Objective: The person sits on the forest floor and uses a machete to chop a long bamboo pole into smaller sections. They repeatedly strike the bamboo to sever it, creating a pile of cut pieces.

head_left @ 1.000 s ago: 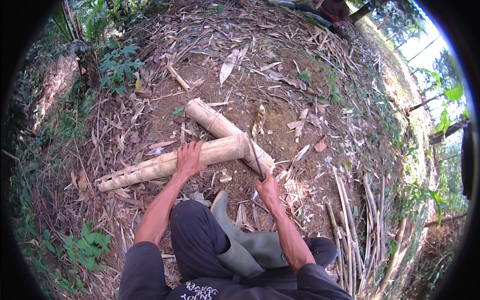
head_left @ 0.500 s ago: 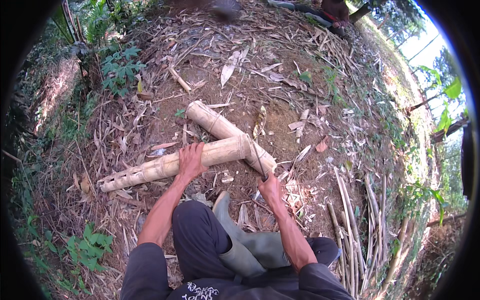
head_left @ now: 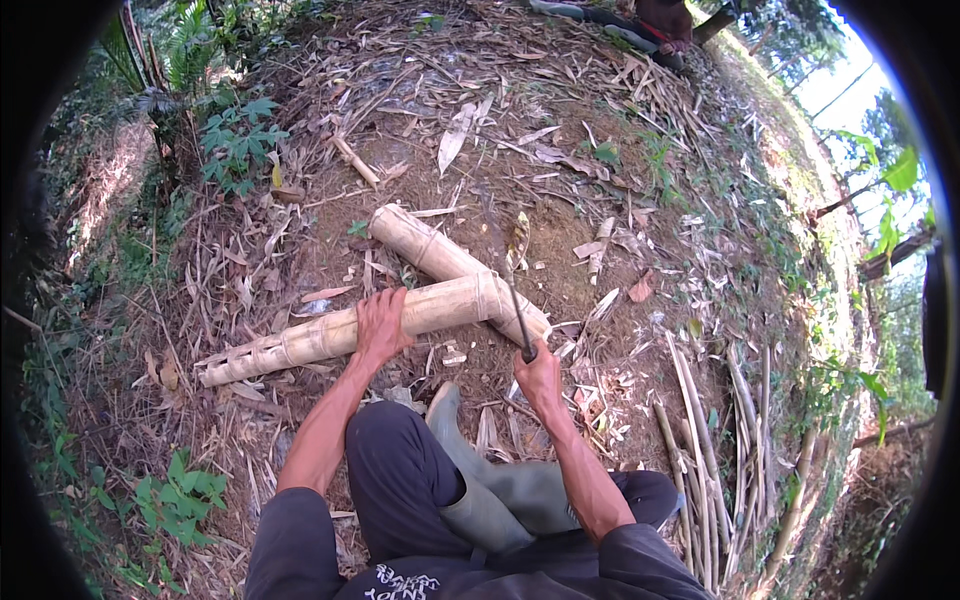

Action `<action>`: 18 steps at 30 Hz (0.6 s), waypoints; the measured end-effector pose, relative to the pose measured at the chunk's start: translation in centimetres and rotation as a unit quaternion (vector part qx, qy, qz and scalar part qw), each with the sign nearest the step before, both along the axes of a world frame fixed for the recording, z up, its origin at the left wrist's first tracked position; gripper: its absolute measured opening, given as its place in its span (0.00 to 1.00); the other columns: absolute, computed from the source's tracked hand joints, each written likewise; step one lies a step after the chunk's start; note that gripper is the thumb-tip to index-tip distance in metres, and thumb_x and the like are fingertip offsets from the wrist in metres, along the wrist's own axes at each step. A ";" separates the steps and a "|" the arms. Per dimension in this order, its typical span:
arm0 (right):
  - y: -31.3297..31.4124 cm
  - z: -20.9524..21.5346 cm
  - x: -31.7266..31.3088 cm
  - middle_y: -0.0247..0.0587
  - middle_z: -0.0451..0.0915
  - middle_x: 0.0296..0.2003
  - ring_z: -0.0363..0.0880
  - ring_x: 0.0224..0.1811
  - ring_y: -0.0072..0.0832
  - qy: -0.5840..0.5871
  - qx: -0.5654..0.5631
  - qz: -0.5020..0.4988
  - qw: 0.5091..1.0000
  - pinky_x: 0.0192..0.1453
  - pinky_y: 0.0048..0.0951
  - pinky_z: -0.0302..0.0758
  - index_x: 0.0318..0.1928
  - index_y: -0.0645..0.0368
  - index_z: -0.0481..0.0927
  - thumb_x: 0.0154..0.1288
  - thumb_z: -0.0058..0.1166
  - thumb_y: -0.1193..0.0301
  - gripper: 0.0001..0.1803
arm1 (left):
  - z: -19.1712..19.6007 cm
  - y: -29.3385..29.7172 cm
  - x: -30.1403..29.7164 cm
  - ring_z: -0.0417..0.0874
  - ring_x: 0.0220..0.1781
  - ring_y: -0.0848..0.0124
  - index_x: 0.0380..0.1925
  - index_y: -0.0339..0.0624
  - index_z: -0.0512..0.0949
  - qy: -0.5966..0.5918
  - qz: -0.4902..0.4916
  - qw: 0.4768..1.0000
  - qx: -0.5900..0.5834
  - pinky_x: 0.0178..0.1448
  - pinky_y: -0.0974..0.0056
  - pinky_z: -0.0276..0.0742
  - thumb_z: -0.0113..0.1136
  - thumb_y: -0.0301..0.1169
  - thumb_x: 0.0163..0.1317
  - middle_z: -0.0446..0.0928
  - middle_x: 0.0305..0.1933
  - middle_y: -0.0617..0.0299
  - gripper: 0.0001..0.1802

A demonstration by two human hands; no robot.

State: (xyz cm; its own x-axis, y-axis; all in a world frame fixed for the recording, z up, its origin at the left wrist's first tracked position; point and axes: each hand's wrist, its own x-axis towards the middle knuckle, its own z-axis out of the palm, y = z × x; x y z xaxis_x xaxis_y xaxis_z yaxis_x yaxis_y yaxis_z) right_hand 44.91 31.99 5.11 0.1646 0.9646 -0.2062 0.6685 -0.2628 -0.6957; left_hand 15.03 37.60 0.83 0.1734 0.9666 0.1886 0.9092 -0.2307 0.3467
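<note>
A long pale bamboo stem (head_left: 440,305) lies aslant, its right end resting across a shorter, thicker bamboo log (head_left: 420,243) on the ground. Slots are cut along the stem's left part. My left hand (head_left: 381,322) is wrapped over the top of the stem near its middle, pressing on it. In my right hand (head_left: 540,375) is the handle of a long-bladed knife (head_left: 518,315). Its thin dark blade, seen nearly edge-on, points away from me beside the stem's right end and over the log. Whether the blade touches the bamboo I cannot tell.
Rubber boots (head_left: 490,515) on my folded legs are close to the bamboo. Thin cut sticks (head_left: 700,470) lie in a bundle at the right. Dry leaves and chips cover the sloping soil. A person's hand (head_left: 678,45) shows at the top right; leafy plants (head_left: 240,140) grow at left.
The knife in my right hand has tilted slightly, its blade now a little farther from the stem's end. A dark blur at the top edge is gone. My left hand keeps its place.
</note>
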 end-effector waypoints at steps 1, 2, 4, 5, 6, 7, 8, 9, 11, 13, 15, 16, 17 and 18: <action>-1.1 -2.1 1.2 0.55 0.82 0.24 0.84 0.26 0.43 -0.034 0.011 0.013 0.999 0.31 0.43 0.77 0.39 0.70 0.77 0.61 0.58 0.74 0.10 | 0.2 -0.4 0.1 0.72 0.59 0.55 0.61 0.41 0.68 0.000 -0.003 1.000 -0.012 0.66 0.48 0.60 0.79 0.34 0.29 0.72 0.55 0.54 0.51; -2.4 -4.0 2.3 0.58 0.82 0.25 0.84 0.28 0.47 -0.068 0.022 0.026 0.997 0.34 0.45 0.77 0.40 0.71 0.77 0.61 0.58 0.73 0.12 | 0.1 -1.0 0.1 0.72 0.59 0.55 0.61 0.41 0.68 0.000 -0.006 1.000 -0.024 0.67 0.48 0.60 0.80 0.34 0.29 0.72 0.56 0.54 0.52; -2.5 -2.9 1.4 0.63 0.81 0.27 0.84 0.32 0.53 -0.060 -0.006 0.027 0.998 0.38 0.48 0.76 0.40 0.71 0.77 0.59 0.58 0.72 0.13 | 0.1 -1.4 -0.4 0.71 0.60 0.55 0.62 0.41 0.67 0.006 0.003 1.000 -0.021 0.67 0.47 0.60 0.80 0.34 0.29 0.72 0.56 0.53 0.52; -1.9 -2.4 0.9 0.65 0.81 0.28 0.83 0.34 0.55 -0.023 -0.044 0.011 0.999 0.40 0.49 0.76 0.41 0.72 0.78 0.59 0.57 0.71 0.14 | 0.1 -1.0 -0.4 0.71 0.60 0.55 0.62 0.41 0.67 0.007 0.009 1.000 -0.003 0.67 0.47 0.60 0.80 0.34 0.29 0.71 0.57 0.53 0.52; -1.3 -1.6 0.5 0.67 0.81 0.29 0.83 0.36 0.58 0.012 -0.081 -0.007 0.997 0.42 0.50 0.76 0.41 0.72 0.78 0.58 0.57 0.70 0.15 | -0.1 -0.5 0.0 0.71 0.60 0.55 0.62 0.41 0.67 0.006 0.013 1.000 0.016 0.67 0.47 0.60 0.80 0.33 0.30 0.71 0.57 0.53 0.52; -1.5 -1.7 0.2 0.66 0.81 0.29 0.83 0.36 0.56 0.013 -0.073 0.004 0.997 0.42 0.48 0.76 0.40 0.72 0.78 0.59 0.56 0.69 0.15 | -0.3 -0.6 0.1 0.70 0.61 0.55 0.62 0.41 0.67 0.006 0.019 0.999 0.027 0.67 0.46 0.59 0.80 0.33 0.30 0.70 0.57 0.53 0.52; -1.6 -1.3 0.0 0.66 0.81 0.29 0.83 0.36 0.56 0.014 -0.070 0.005 0.997 0.42 0.48 0.76 0.40 0.72 0.78 0.59 0.56 0.69 0.15 | -0.6 -1.1 0.2 0.70 0.61 0.54 0.62 0.41 0.67 0.007 0.025 0.999 0.038 0.67 0.46 0.59 0.80 0.33 0.30 0.70 0.58 0.53 0.52; -1.7 -0.2 -0.3 0.66 0.81 0.29 0.83 0.36 0.57 0.015 -0.068 0.006 0.998 0.42 0.48 0.76 0.40 0.72 0.78 0.59 0.56 0.69 0.16 | -0.7 -1.3 0.4 0.70 0.61 0.54 0.63 0.41 0.67 0.008 0.030 0.998 0.047 0.68 0.45 0.59 0.80 0.32 0.30 0.70 0.58 0.53 0.52; -1.2 -0.2 -0.4 0.67 0.81 0.29 0.83 0.37 0.58 0.024 -0.050 0.004 0.998 0.41 0.49 0.76 0.40 0.72 0.78 0.59 0.56 0.67 0.17 | -1.1 -0.8 0.9 0.69 0.62 0.53 0.63 0.41 0.66 0.020 0.056 0.994 0.093 0.68 0.43 0.58 0.80 0.32 0.32 0.69 0.58 0.52 0.52; -0.4 -1.5 0.0 0.68 0.81 0.30 0.83 0.37 0.58 0.017 -0.057 0.001 0.998 0.41 0.49 0.76 0.40 0.72 0.78 0.60 0.56 0.67 0.17 | -1.9 -0.2 1.3 0.67 0.62 0.52 0.64 0.41 0.65 0.030 0.066 0.989 0.127 0.69 0.42 0.56 0.79 0.31 0.34 0.67 0.58 0.52 0.52; 0.2 -2.9 0.2 0.67 0.81 0.30 0.83 0.37 0.59 0.009 -0.053 -0.003 0.999 0.41 0.49 0.76 0.40 0.71 0.78 0.61 0.56 0.66 0.17 | -2.7 0.2 1.4 0.67 0.61 0.51 0.65 0.42 0.65 0.034 0.058 0.991 0.116 0.69 0.41 0.56 0.80 0.33 0.34 0.65 0.58 0.50 0.53; 0.4 -3.6 0.3 0.67 0.81 0.30 0.83 0.37 0.59 0.005 -0.045 -0.006 0.999 0.41 0.49 0.76 0.40 0.71 0.79 0.61 0.56 0.66 0.17 | -3.0 0.4 1.4 0.67 0.61 0.51 0.65 0.42 0.65 0.036 0.054 0.992 0.111 0.69 0.41 0.56 0.80 0.34 0.34 0.65 0.59 0.50 0.53; 0.5 -4.3 0.4 0.67 0.81 0.30 0.83 0.37 0.59 0.000 -0.038 -0.009 0.999 0.41 0.49 0.76 0.39 0.71 0.79 0.61 0.56 0.66 0.16 | -3.3 0.5 1.1 0.68 0.61 0.51 0.65 0.42 0.65 0.036 0.046 0.994 0.089 0.68 0.41 0.56 0.81 0.35 0.33 0.64 0.59 0.49 0.54; 0.5 -4.9 0.4 0.67 0.81 0.29 0.83 0.36 0.58 0.006 -0.050 -0.008 0.999 0.41 0.49 0.76 0.39 0.71 0.79 0.61 0.56 0.66 0.16 | -3.1 0.7 0.9 0.68 0.60 0.50 0.65 0.42 0.65 0.036 0.038 0.997 0.064 0.68 0.41 0.57 0.81 0.37 0.32 0.64 0.59 0.48 0.55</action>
State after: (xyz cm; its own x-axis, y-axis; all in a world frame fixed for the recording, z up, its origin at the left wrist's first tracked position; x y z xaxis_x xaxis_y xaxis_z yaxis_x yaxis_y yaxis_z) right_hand 45.28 32.50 0.21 0.1776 0.9360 -0.3040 0.6553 -0.3430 -0.6730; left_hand 15.91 38.25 -2.29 0.1174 0.9461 0.3019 0.9472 -0.1981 0.2523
